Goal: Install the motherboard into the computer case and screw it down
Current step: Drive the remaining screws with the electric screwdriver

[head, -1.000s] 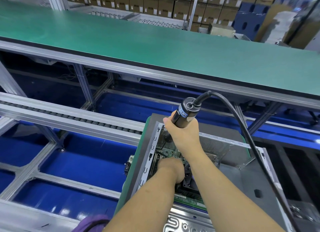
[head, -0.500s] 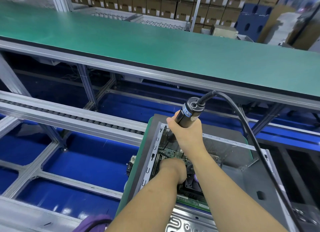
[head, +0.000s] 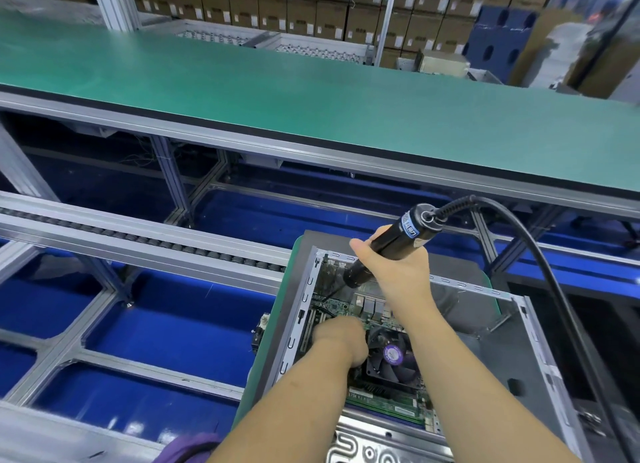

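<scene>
An open grey computer case [head: 519, 327] lies on a green pallet at the bottom centre. A green motherboard [head: 341, 305] with a black CPU fan [head: 393, 355] sits inside it. My right hand [head: 394, 268] grips a black electric screwdriver [head: 398, 237], tilted, its tip pointing down at the board's far left corner. My left hand [head: 341, 341] reaches into the case beside the fan, fingers curled down on the board near the driver's bit; what they hold is hidden.
The driver's thick black cable [head: 554, 289] arcs right over the case. A roller conveyor rail [head: 138, 241] runs on the left above blue floor bays. A long green bench [head: 311, 92] crosses behind, with stacked cardboard boxes [head: 311, 9] beyond.
The view has tipped slightly, showing more of the fan. My right hand has tilted the screwdriver further right. My left hand stays by the board.
</scene>
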### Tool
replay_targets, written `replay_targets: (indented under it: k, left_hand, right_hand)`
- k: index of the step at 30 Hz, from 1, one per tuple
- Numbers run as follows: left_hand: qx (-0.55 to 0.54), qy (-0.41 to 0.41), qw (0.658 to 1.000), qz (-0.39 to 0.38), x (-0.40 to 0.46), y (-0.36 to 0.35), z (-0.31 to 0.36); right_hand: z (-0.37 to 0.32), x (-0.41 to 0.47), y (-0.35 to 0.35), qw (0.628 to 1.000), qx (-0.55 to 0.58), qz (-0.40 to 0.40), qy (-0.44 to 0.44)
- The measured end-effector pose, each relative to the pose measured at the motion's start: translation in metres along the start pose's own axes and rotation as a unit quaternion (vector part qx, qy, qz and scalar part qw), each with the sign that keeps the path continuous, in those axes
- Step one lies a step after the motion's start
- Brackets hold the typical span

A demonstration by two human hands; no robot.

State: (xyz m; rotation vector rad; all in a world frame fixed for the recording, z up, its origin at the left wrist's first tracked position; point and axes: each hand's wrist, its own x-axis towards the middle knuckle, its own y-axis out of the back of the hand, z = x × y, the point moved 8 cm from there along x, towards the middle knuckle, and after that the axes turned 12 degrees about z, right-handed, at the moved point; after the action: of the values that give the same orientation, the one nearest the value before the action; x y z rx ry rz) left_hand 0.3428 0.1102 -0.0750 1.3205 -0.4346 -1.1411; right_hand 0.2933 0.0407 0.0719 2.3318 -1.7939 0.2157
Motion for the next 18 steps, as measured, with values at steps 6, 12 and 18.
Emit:
replay_targets:
  k: [6, 12, 18]
  left_hand:
    - [-0.089, 0.067, 0.992, 0.061, -0.003, 0.011, -0.01]
    - [-0.044, 0.079, 0.988, 0.122, -0.004, 0.023, -0.016]
    - [0.048, 0.037, 0.984, 0.168, -0.001, 0.03, -0.01]
  right_hand:
    - [0.0, 0.0, 0.01, 0.997, -0.074, -0.021, -0.011]
    - [0.006, -0.011, 0.014, 0.998, -0.053, -0.012, -0.02]
    - [0.006, -0.011, 0.019, 0.999, -0.02, 0.005, -0.025]
